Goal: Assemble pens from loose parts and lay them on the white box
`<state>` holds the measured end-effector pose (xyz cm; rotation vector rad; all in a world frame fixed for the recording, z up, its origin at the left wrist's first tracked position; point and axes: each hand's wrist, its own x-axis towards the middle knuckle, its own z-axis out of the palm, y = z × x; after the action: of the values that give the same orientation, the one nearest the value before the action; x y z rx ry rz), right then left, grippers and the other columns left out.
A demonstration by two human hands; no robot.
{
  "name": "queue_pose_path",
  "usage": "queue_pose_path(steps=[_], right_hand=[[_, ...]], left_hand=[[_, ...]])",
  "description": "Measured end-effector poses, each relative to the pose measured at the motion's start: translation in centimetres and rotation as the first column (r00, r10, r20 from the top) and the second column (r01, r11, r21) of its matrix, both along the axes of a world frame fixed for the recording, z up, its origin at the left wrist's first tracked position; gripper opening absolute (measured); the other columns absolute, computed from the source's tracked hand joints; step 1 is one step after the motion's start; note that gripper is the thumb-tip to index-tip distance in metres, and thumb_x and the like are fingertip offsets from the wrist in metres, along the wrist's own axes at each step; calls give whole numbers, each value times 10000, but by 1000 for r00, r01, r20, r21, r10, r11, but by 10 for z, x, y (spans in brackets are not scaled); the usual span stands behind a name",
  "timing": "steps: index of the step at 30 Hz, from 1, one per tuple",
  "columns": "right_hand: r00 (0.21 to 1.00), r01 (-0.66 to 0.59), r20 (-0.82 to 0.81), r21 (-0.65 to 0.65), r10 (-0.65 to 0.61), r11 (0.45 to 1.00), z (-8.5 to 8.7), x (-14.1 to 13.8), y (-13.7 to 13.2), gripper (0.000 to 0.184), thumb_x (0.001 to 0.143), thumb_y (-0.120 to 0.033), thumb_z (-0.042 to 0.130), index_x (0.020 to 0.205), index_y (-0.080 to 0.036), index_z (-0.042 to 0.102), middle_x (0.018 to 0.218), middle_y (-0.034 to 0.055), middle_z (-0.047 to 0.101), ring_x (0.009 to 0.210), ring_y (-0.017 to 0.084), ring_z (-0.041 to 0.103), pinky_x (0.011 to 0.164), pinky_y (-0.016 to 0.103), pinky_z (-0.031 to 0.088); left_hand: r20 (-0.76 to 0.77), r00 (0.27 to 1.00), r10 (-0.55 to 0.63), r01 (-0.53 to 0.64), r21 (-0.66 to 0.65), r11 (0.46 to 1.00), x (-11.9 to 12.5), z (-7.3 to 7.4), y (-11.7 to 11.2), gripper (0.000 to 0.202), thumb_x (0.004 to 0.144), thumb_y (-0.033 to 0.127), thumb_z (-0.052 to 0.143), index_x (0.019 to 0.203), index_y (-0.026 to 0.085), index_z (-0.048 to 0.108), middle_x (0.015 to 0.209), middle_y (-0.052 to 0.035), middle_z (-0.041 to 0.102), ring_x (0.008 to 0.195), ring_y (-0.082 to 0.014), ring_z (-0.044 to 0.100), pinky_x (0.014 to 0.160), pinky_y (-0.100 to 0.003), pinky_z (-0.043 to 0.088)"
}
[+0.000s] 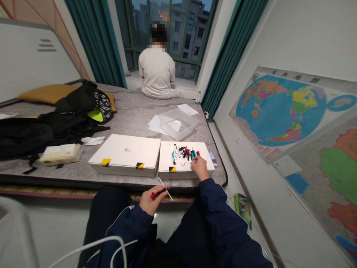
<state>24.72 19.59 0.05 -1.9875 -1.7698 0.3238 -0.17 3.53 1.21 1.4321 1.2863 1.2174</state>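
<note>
Bed (131,115) bears a box (181,171) strewn with pens (185,152); right hand (199,167), fingers bunched, touches them, grip unclear; left hand (152,199) pinches a refill (162,183); tray (178,124), bag (80,104) and person (157,70) beyond.

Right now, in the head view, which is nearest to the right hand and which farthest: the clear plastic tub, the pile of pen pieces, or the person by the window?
1. Pile of pen pieces, on the white box, right beside the right hand.
2. Clear plastic tub, farther back on the mattress.
3. Person by the window, beyond the mattress's far edge.
</note>
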Motion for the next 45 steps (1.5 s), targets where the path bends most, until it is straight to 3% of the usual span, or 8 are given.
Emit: queue_pose_path(steps=[6, 9, 13, 18, 28, 34, 40, 45], right_hand=[[978, -52, -197, 63, 63, 997, 20, -4, -17, 186, 725, -131, 566, 820, -139, 726, 718, 44, 696, 699, 177, 636, 697, 250, 468], [910, -209, -346, 99, 230, 973, 44, -18, -46, 188, 749, -135, 561, 845, -137, 723, 710, 34, 676, 640, 160, 616, 626, 245, 475], [720, -564, -333, 230, 609, 793, 83, -47, -99, 186, 799, -113, 559, 880, -175, 715, 818, 32, 654, 748, 144, 610, 660, 226, 461], [644, -696, -235, 217, 728, 685, 109, -68, -136, 187, 813, -65, 557, 894, -168, 691, 836, 33, 599, 740, 133, 569, 650, 222, 438], [617, -777, -64, 113, 785, 620, 111, -76, -139, 152, 836, -69, 558, 905, -169, 650, 888, 39, 560, 811, 151, 573, 718, 245, 457], [589, -793, -100, 122, 802, 597, 114, -79, -139, 151, 862, -101, 573, 968, -182, 643, 914, 42, 575, 804, 148, 581, 714, 245, 464], [694, -621, -271, 244, 667, 745, 96, -66, -133, 105, 916, -190, 544, 979, -186, 629, 855, 37, 595, 775, 158, 572, 688, 261, 454], [667, -598, -349, 276, 658, 753, 70, -62, -137, 153, 899, -126, 510, 1005, -191, 601, 948, 58, 616, 886, 176, 592, 779, 289, 483]], left_hand=[[-27, 1000, -8, 8, 7, 1000, -1, 0, 2, 219, 786, 316, 693, 938, 181, 776, 974, -90, 764, 938, -249, 699, 895, -364, 537], [-84, 996, -38, 40, 14, 999, -4, 1, 3, 215, 799, 291, 683, 959, 177, 771, 978, -91, 763, 940, -243, 699, 898, -370, 537], [-129, 991, -35, 42, 55, 998, -4, 5, 3, 208, 801, 278, 691, 968, 182, 770, 974, -85, 761, 933, -232, 697, 889, -359, 541], [-128, 992, -8, 25, 132, 991, -1, 5, 1, 188, 791, 253, 700, 947, 178, 775, 940, -86, 762, 886, -225, 706, 850, -348, 562], [-214, 976, 38, 21, 266, 964, -1, 11, -3, 159, 790, 178, 674, 916, 166, 769, 887, -79, 759, 824, -202, 711, 768, -291, 573], [-278, 959, 56, 28, 287, 958, -1, 14, -4, 165, 783, 127, 641, 883, 179, 762, 882, -63, 749, 820, -194, 705, 764, -282, 557], [-111, 994, 22, -9, 119, 993, -2, 17, -2, 193, 787, 258, 705, 949, 178, 770, 948, -79, 768, 894, -222, 713, 857, -326, 553], [41, 999, -32, 33, -9, 999, -2, 31, -3, 217, 774, 267, 709, 959, 173, 773, 963, -75, 772, 932, -243, 713, 890, -341, 551]])
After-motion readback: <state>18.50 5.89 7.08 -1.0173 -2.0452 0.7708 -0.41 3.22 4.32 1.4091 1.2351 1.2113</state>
